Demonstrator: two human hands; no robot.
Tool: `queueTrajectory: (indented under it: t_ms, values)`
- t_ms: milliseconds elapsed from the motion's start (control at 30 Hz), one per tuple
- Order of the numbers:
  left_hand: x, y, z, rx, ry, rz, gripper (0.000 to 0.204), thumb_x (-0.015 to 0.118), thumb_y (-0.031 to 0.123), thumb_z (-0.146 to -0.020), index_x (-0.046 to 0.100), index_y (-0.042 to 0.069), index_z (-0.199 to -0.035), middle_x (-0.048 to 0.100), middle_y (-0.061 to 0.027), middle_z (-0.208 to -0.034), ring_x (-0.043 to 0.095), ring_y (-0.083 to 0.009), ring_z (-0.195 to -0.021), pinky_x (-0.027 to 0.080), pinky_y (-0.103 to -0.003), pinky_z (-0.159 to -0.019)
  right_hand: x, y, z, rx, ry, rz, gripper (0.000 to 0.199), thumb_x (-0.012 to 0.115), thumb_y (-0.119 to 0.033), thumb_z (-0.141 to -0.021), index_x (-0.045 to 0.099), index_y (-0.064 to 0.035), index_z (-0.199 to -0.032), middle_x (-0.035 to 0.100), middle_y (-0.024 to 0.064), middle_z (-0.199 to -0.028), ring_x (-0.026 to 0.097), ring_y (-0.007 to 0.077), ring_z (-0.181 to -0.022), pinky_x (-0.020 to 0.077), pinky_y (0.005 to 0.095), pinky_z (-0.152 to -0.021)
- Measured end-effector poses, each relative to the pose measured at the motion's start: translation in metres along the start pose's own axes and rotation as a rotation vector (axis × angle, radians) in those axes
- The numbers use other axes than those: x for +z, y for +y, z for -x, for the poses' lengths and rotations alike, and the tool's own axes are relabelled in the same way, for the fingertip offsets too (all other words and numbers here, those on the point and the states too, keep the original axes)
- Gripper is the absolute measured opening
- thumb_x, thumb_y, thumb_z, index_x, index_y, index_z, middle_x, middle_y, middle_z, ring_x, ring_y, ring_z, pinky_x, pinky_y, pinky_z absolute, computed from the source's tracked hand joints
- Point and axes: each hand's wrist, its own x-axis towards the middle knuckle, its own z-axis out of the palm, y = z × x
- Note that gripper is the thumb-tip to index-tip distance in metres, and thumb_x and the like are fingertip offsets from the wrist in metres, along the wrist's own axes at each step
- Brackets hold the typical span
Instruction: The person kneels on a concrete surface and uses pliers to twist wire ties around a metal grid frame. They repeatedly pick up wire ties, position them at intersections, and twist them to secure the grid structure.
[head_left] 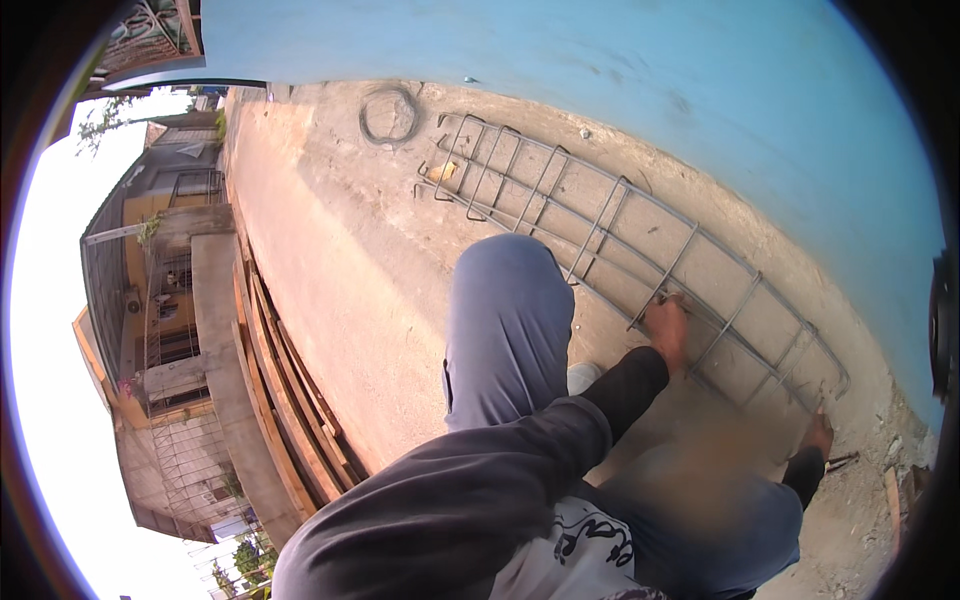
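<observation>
A long rebar cage [622,180] of grey steel bars and rectangular stirrups lies on the sandy ground, slanting from the upper middle to the lower right. My left hand [666,328] reaches down past my raised knee, its fingers closed round a stirrup where it meets a long bar. At the cage's right end, my right hand [818,436] is closed on the near bar's end. Its fingertips are small and partly hidden. A dark, thin metal piece [842,462] shows just beside that hand; whether I touch it, I cannot tell.
A coil of wire [389,114] lies beyond the cage's far end. Along the cage's far side stands a blue wall [640,60]. Long wooden planks [275,370] lie by a low concrete wall at left, with houses behind. Rubble [915,470] lies at far right.
</observation>
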Motion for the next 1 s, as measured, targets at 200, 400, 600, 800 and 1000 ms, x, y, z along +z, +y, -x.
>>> queueTrajectory:
  t_ms: [200, 400, 600, 800, 1000]
  values:
    - [0.008, 0.031, 0.029, 0.025, -0.288, 0.196, 0.052, 0.052, 0.018, -0.101, 0.033, -0.003, -0.145, 0.06, -0.0123, -0.119, 0.061, -0.0229, -0.113, 0.048, -0.036, -0.096, -0.019, -0.021, 0.011, 0.246, -0.185, -0.171, 0.045, 0.063, -0.05, -0.093, 0.062, -0.0078, -0.11, 0.034, -0.0059, -0.054, 0.028, 0.0068, -0.037, 0.0201, 0.0263, -0.034]
    - [0.016, 0.029, 0.003, 0.066, -0.345, 0.246, 0.047, 0.053, 0.019, -0.101, 0.04, -0.004, -0.14, 0.06, -0.0126, -0.12, 0.062, -0.0218, -0.109, 0.05, -0.035, -0.095, -0.01, -0.002, 0.0, 0.129, -0.207, -0.247, 0.042, 0.065, -0.045, -0.093, 0.061, -0.0069, -0.111, 0.034, -0.0065, -0.053, 0.027, 0.0063, -0.036, 0.0191, 0.0258, -0.034]
    - [-0.001, 0.013, 0.004, 0.074, -0.232, -0.242, 0.04, 0.056, 0.014, -0.098, 0.05, -0.008, -0.131, 0.064, -0.0165, -0.115, 0.065, -0.022, -0.104, 0.051, -0.034, -0.09, -0.012, -0.014, 0.007, 0.095, -0.217, -0.136, 0.041, 0.065, -0.043, -0.094, 0.063, -0.0046, -0.109, 0.037, -0.0062, -0.053, 0.028, 0.0058, -0.036, 0.0191, 0.0264, -0.035]
    - [0.03, 0.171, 0.169, 0.409, -0.748, -0.499, 0.025, 0.057, 0.008, -0.099, 0.062, -0.005, -0.119, 0.068, -0.0136, -0.103, 0.066, -0.0176, -0.095, 0.053, -0.03, -0.083, 0.003, 0.007, -0.005, 0.132, -0.136, -0.22, 0.054, 0.072, -0.042, -0.089, 0.062, 0.0044, -0.115, 0.052, -0.0008, -0.068, 0.037, 0.0076, -0.048, 0.0288, 0.0261, -0.043]
    - [-0.093, 0.372, 0.086, 0.826, -0.135, -0.465, 0.023, 0.062, 0.018, -0.095, 0.069, -0.001, -0.106, 0.071, -0.0082, -0.085, 0.064, -0.0137, -0.072, 0.052, -0.028, -0.071, 0.001, 0.006, -0.003, 0.111, -0.054, -0.184, 0.059, 0.072, -0.043, -0.089, 0.062, 0.0065, -0.119, 0.062, 0.0066, -0.087, 0.045, 0.0123, -0.059, 0.0369, 0.0278, -0.051]
